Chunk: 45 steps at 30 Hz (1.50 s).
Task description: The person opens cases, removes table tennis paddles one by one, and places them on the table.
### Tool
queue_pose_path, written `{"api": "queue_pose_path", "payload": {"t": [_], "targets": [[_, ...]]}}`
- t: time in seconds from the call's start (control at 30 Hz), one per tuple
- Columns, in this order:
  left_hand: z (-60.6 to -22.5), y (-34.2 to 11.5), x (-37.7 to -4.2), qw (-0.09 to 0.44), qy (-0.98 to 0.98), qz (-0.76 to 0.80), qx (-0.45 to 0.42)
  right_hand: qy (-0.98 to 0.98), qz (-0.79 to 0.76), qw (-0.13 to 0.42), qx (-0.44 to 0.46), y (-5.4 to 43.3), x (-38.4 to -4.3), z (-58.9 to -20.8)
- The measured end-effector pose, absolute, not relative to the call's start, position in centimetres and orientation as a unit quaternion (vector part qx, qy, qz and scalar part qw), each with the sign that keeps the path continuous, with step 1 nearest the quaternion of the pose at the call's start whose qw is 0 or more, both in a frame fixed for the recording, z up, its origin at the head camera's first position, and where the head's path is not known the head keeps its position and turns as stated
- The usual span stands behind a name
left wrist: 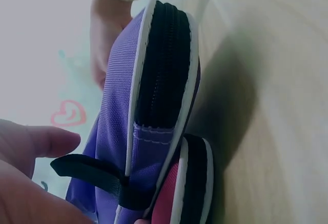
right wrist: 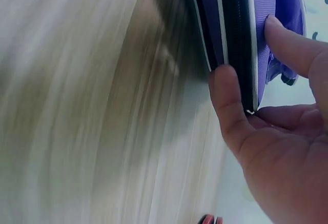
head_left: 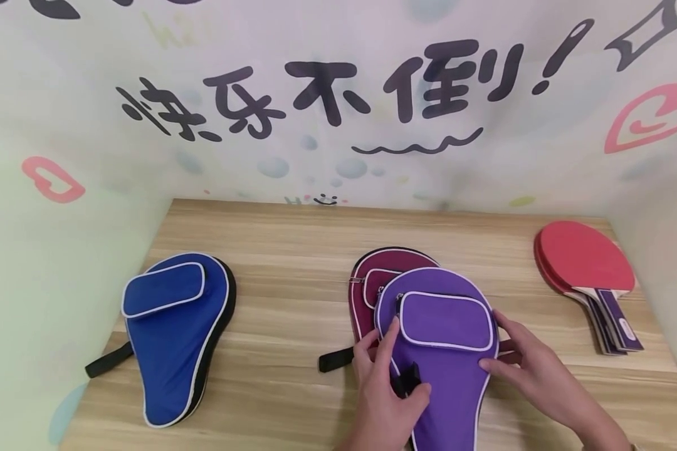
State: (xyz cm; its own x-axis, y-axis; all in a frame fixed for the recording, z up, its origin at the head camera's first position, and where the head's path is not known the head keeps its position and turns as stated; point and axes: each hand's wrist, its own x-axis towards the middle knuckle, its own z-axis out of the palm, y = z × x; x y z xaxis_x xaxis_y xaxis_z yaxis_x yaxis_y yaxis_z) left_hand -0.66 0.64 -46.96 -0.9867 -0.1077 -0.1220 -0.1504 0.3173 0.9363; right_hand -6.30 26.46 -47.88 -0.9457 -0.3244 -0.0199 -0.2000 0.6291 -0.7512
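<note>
Both hands hold a purple paddle case (head_left: 447,388) with white piping and a small front pocket. The left hand (head_left: 379,398) has its fingers at the left edge, and its thumb is near a black strap (left wrist: 95,175). On the right edge, the right hand (head_left: 536,379) pinches the case between thumb and fingers, seen closely in the right wrist view. Partly hidden beneath the purple case lies a maroon paddle case (head_left: 363,313). A dark zipper (left wrist: 164,65) runs along the purple case's side.
To the left, a blue paddle case (head_left: 172,344) lies on the wooden table (head_left: 282,376). Stacked red table tennis paddles (head_left: 587,257) lie at the right. Behind the table stands a white wall (head_left: 231,175) with drawings and writing.
</note>
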Motion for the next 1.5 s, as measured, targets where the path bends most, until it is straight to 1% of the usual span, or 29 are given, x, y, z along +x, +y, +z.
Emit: {"api": "queue_pose_path", "payload": {"t": [0.07, 0.13, 0.2, 0.23, 0.33, 0.47, 0.5, 0.53, 0.6, 0.67, 0.73, 0.83, 0.97, 1.07, 1.2, 1.4, 1.5], "targets": [[-46.7, 0.2, -1.0, 0.051, 0.814, 0.573, -0.086, 0.904, -0.394, 0.073, -0.148, 26.1, -6.6, -47.8], [-46.5, 0.0, -1.1, 0.074, 0.827, 0.552, -0.081, 0.910, -0.379, 0.070, -0.152, 25.8, -6.9, -47.7], [-46.3, 0.0, -1.1, 0.075, 0.849, 0.520, -0.064, 0.916, -0.363, 0.073, -0.157, 25.8, -7.2, -47.4], [-46.4, 0.1, -0.9, 0.063, 0.864, 0.497, -0.049, 0.919, -0.352, 0.076, -0.161, 25.8, -7.4, -47.2], [-46.9, 0.5, -0.4, -0.017, 0.917, 0.397, 0.028, 0.927, -0.314, 0.099, -0.177, 26.1, -8.2, -46.0], [-47.5, 0.8, 0.3, -0.159, 0.943, 0.249, 0.156, 0.940, -0.239, 0.126, -0.207, 26.2, -9.9, -43.3], [-47.5, 0.7, 0.3, -0.178, 0.939, 0.226, 0.188, 0.943, -0.221, 0.132, -0.211, 26.1, -10.5, -42.5], [-47.5, 0.7, 0.3, -0.185, 0.935, 0.210, 0.219, 0.945, -0.203, 0.138, -0.214, 25.8, -11.1, -41.7], [-47.5, 0.4, 0.1, -0.184, 0.926, 0.185, 0.272, 0.945, -0.184, 0.149, -0.224, 25.2, -12.5, -40.2], [-47.5, 0.0, -0.2, -0.168, 0.920, 0.165, 0.314, 0.943, -0.180, 0.165, -0.227, 24.0, -13.9, -38.8], [-47.4, -0.4, -0.5, -0.159, 0.914, 0.153, 0.342, 0.937, -0.187, 0.164, -0.245, 22.7, -15.3, -37.8], [-47.3, -0.9, -1.4, -0.193, 0.903, 0.150, 0.353, 0.928, -0.204, 0.163, -0.265, 20.1, -17.7, -37.2], [-47.1, -1.3, -3.4, -0.227, 0.901, 0.153, 0.336, 0.921, -0.201, 0.161, -0.290, 16.7, -20.9, -38.0], [-47.1, -1.6, -4.9, -0.204, 0.911, 0.139, 0.330, 0.918, -0.185, 0.172, -0.307, 14.6, -22.7, -39.3], [-47.2, -1.8, -6.0, -0.165, 0.922, 0.101, 0.337, 0.908, -0.164, 0.208, -0.326, 12.3, -24.2, -41.0], [-47.4, -1.8, -6.4, -0.139, 0.925, 0.068, 0.346, 0.887, -0.121, 0.284, -0.343, 10.2, -25.4, -42.7], [-47.4, -1.7, -6.5, -0.130, 0.928, 0.056, 0.345, 0.882, -0.103, 0.310, -0.341, 9.8, -25.8, -43.2]]}}
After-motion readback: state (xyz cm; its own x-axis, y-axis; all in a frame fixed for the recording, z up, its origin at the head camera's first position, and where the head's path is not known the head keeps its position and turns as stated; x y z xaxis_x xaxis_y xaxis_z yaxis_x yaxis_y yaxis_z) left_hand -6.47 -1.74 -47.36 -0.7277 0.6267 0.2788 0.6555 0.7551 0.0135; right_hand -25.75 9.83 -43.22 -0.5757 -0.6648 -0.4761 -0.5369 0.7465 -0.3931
